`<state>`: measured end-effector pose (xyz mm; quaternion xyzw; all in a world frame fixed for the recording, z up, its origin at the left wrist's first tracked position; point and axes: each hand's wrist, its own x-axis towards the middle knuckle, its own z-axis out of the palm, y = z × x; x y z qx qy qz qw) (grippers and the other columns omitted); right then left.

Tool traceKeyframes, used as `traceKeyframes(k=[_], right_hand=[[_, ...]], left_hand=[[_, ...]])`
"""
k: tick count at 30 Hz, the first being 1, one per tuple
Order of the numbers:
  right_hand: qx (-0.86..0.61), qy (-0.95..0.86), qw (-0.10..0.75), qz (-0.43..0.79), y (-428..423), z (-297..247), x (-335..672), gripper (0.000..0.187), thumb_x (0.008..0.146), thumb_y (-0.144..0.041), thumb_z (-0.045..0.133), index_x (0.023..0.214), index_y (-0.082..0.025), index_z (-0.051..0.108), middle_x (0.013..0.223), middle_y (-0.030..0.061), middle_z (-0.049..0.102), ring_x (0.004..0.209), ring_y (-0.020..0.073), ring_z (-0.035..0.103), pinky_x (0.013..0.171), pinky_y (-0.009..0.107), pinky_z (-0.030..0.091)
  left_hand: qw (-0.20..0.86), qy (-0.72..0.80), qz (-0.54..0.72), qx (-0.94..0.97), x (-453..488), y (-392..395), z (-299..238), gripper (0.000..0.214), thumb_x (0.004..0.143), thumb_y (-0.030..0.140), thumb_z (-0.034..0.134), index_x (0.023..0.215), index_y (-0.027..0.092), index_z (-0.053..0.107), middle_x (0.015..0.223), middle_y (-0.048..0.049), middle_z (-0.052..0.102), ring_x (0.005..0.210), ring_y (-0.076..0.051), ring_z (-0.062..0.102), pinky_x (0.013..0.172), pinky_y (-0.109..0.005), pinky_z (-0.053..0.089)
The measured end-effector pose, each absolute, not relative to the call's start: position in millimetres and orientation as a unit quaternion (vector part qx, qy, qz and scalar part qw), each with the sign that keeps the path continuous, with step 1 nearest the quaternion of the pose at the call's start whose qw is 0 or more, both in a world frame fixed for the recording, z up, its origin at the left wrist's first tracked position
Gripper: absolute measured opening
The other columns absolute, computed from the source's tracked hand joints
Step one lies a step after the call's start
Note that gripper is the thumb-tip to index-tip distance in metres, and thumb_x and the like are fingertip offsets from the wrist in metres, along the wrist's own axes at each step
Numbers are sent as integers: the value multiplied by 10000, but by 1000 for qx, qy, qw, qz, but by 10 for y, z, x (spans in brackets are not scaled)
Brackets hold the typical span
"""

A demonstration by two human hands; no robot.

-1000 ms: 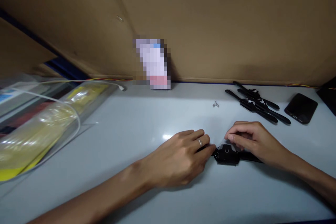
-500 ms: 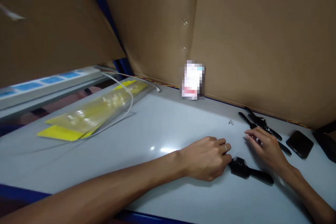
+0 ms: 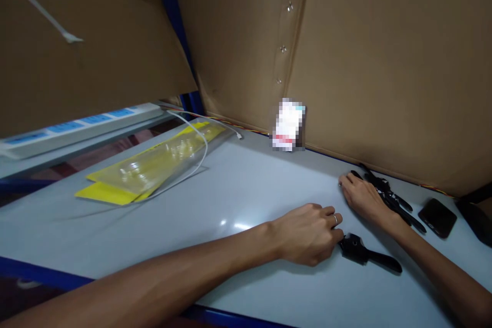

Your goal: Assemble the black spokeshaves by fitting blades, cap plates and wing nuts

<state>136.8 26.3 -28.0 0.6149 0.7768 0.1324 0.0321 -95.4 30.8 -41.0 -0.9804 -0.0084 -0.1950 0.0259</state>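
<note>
My left hand [image 3: 311, 234] is closed around the near-left handle of a black spokeshave [image 3: 354, 249]; the gripped handle is hidden, while the body and the other handle show to the right, resting low over the white tabletop. My right hand [image 3: 361, 195] reaches over the table farther back, fingers bent down and drawn together. Its fingertips cover the spot where small silver metal pieces lay, and what they hold, if anything, is hidden. Directly beside that hand lie more black spokeshaves [image 3: 403, 210], partly behind it.
A black phone-like device [image 3: 437, 218] lies at the right. A lit, blurred screen [image 3: 288, 125] leans against the cardboard wall [image 3: 384, 61]. Yellow sheets in clear plastic [image 3: 149, 164], a white cable [image 3: 205, 151] and a power strip [image 3: 84, 125] are on the left.
My right hand has moved back and left onto the small silver pieces, which are now covered. My left hand keeps its grip on the spokeshave. The view has shifted slightly.
</note>
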Motion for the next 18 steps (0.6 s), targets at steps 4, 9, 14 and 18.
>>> traceKeyframes(k=[4,9,14,18], right_hand=[[614,779,46,115,112,-316,1494,241,982,-119,371,991,-150,610,932,107,639,738,195,583,590,304,322],[623,778,9,81,-261,-282,1653,222,952,-127,400,998,-156,616,921,91,658,711,190,601,649,311,424],[622,759,-178,-69,-535,-86,1630,199,989,-235,471,1002,-204,667,936,54,726,802,181,663,705,299,495],[603,750,-203,-183,-661,39,1461,179,977,-284,532,1025,-221,692,740,-7,697,604,137,596,553,249,459]], left_hand=[[21,-14,-186,-982,-968,294,-384,49,850,204,631,838,159,645,827,-41,632,747,-197,580,575,-337,437],[7,-17,-177,-984,-1005,281,-369,43,874,181,612,849,156,636,838,-44,626,751,-195,569,586,-335,442],[-5,-23,-162,-987,-1042,276,-345,109,934,149,542,953,154,650,850,-42,622,760,-200,561,616,-334,453],[-16,-15,-159,-987,-1051,279,-328,166,955,124,488,1004,143,646,844,-51,619,746,-200,552,627,-332,465]])
